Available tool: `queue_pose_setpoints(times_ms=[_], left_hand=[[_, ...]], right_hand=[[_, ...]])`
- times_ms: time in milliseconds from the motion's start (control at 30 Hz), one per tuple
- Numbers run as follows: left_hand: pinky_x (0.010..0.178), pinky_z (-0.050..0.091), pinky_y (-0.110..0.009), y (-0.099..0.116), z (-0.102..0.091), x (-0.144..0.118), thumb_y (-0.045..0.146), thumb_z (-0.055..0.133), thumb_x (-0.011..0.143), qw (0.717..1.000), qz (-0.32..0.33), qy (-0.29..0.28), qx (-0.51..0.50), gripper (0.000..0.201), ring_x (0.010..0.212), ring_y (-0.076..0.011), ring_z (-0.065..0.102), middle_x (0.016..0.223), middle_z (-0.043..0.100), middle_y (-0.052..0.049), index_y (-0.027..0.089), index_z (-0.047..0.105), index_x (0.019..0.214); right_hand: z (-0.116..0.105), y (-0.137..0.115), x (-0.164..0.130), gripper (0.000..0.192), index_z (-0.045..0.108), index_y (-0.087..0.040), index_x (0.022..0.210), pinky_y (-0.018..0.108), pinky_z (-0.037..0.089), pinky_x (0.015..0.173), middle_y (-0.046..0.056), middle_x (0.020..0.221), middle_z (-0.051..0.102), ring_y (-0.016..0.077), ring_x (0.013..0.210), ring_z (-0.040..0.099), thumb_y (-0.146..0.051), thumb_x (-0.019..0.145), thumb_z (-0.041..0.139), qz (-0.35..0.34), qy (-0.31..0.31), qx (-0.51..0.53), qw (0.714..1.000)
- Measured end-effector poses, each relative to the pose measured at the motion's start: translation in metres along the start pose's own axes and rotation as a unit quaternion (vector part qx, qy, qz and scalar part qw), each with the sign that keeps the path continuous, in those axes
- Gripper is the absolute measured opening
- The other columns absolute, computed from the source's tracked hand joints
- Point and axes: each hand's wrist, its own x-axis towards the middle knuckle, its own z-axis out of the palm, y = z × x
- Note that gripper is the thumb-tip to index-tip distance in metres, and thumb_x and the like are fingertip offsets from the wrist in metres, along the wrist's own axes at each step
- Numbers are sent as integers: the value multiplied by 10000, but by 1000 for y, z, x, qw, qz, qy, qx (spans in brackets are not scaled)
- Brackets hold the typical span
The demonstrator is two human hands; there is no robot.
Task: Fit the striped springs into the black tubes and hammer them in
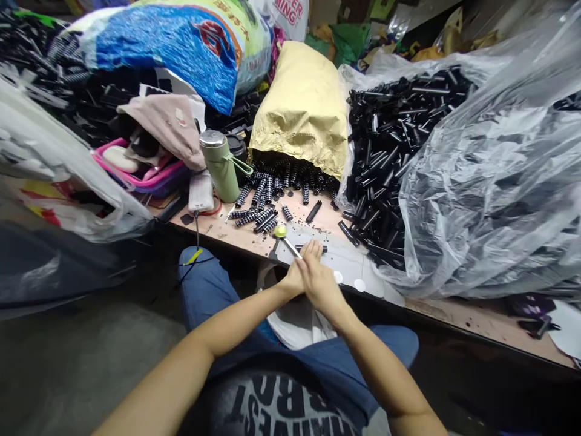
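My two hands meet at the table's front edge, the right lying partly over the left. My right hand (321,284) is closed around a thin metal rod with a round yellow-green end (280,231), which points up and to the left. My left hand (296,279) is mostly covered by the right; its fingertips appear closed on a short black tube (324,249) lying crosswise. Just beyond, a loose black tube (313,212) rests on the table. Several black tubes with white-dotted ribbing (259,217) lie to the left.
A yellow paper sack (302,103) spills ribbed tubes onto the table. Plain black tubes (381,163) heap up at right beside clear plastic sheeting (494,200). At left stand a green flask (222,166), a white power bank (201,192) with a cable and a pink basket (136,181).
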Motion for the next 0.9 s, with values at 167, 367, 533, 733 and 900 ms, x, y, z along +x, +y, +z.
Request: queue_pose_setpoints(times_ms=[167, 367, 533, 733, 900], left_hand=[[1161, 182, -487, -3, 7, -6, 307, 371, 885, 996, 26, 18, 89, 659, 1435, -327, 184, 1501, 291, -261, -47, 267, 1431], [1126, 229, -487, -4, 2, 0, 342, 378, 903, 995, 32, 34, 83, 642, 1400, -330, 282, 1457, 360, -277, -47, 322, 1410], [904, 463, -406, 0, -20, 15, 120, 352, 913, 997, -42, 3, 65, 414, 1079, -263, 568, 1138, 617, -195, 52, 490, 1297], [816, 492, -341, 23, -35, -24, 245, 476, 922, 998, 62, -22, -18, 349, 957, -220, 576, 1031, 618, -108, 165, 518, 1260], [903, 445, -377, -63, -80, 42, 329, 459, 931, 977, -200, 64, 47, 454, 1086, -280, 525, 1172, 558, -207, 55, 467, 1294]], right_hand=[[6, 42, -17, 405, 539, -166, 982, 277, 380, 580, 98, 790, 674, 205, 646, 630, -377, 1012, 195, 77, 41, -40, 995], [16, 54, -15, 339, 519, -180, 950, 264, 294, 556, 66, 743, 676, 184, 623, 619, -370, 1017, 247, 97, -30, -111, 989], [-3, 89, -10, 336, 517, -190, 932, 272, 258, 568, 69, 763, 681, 184, 637, 612, -403, 1013, 271, 157, 43, -129, 978], [9, 159, -3, 355, 547, -180, 915, 292, 290, 594, 96, 872, 678, 213, 740, 628, -431, 997, 311, 218, 51, -201, 954], [24, 181, -1, 293, 563, -154, 893, 306, 360, 679, 120, 937, 638, 249, 910, 586, -391, 968, 408, 191, 103, -237, 947]])
